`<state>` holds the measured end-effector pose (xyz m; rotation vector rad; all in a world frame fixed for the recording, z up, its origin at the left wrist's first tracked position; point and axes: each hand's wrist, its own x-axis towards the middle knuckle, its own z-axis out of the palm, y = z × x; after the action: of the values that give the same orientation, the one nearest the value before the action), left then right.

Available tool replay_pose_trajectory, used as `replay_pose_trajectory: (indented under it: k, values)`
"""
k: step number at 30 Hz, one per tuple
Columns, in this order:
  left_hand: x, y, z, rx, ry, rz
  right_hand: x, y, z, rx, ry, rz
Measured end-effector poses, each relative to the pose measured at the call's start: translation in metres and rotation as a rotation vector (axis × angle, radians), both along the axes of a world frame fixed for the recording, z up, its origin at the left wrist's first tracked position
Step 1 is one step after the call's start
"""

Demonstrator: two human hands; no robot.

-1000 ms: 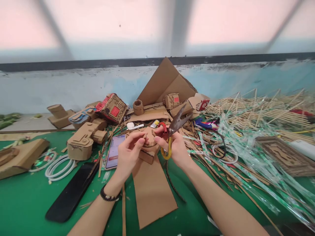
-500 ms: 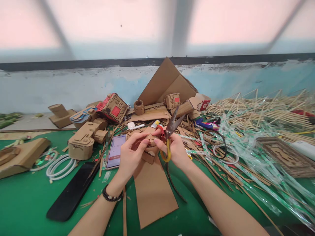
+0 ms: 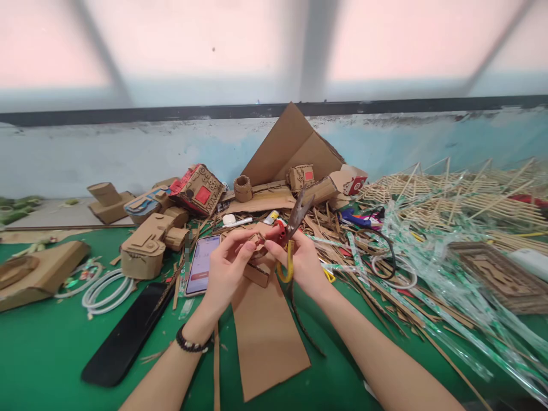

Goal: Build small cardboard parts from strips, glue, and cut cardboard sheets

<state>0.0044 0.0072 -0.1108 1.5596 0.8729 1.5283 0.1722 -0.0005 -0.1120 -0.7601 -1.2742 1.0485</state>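
Note:
My right hand [image 3: 305, 264] holds a pair of scissors [image 3: 289, 230] with red and yellow handles, blades pointing up and away, nearly closed. My left hand [image 3: 226, 268] pinches a small cardboard piece [image 3: 256, 240] right beside the right hand's fingertips. Both hands meet above a small cardboard box piece [image 3: 257, 273] and a flat cardboard sheet [image 3: 264, 331] lying on the green table [image 3: 51, 348].
A phone [image 3: 202, 264] with a lit screen lies left of my hands, a black flat bar [image 3: 126, 334] nearer me. Cardboard models [image 3: 148, 248] and a folded cardboard sheet [image 3: 291, 145] crowd the back. Bamboo sticks and plastic wrappers [image 3: 454, 251] cover the right; white cable coils [image 3: 105, 291] at left.
The scissor blades have closed from wide open to nearly shut and tilted more upright. My hands have drawn closer together over the cardboard piece.

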Motion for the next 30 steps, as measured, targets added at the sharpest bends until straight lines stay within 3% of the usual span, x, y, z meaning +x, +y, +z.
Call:
replay_pose_trajectory:
  k: [6,10,14,19,24,30]
  values:
    - [0.002,-0.004,0.000,0.091,-0.016,-0.068,-0.002,-0.002,0.001,0.072,0.040,0.039]
    - [0.007,-0.008,-0.001,0.036,-0.069,-0.137,-0.005,-0.003,0.002,0.056,0.081,0.012]
    - [0.007,-0.008,-0.004,-0.048,-0.080,-0.075,-0.003,-0.002,0.003,0.013,0.009,-0.074]
    - [0.003,-0.005,0.002,-0.164,-0.257,-0.006,0.008,0.005,0.003,-0.086,-0.259,-0.114]
    - [-0.001,0.000,0.013,-0.140,-0.408,0.051,0.016,0.007,0.004,0.053,-0.711,-0.284]
    - [-0.003,0.002,0.016,-0.157,-0.458,0.090,0.011,0.004,0.003,0.153,-0.851,-0.358]
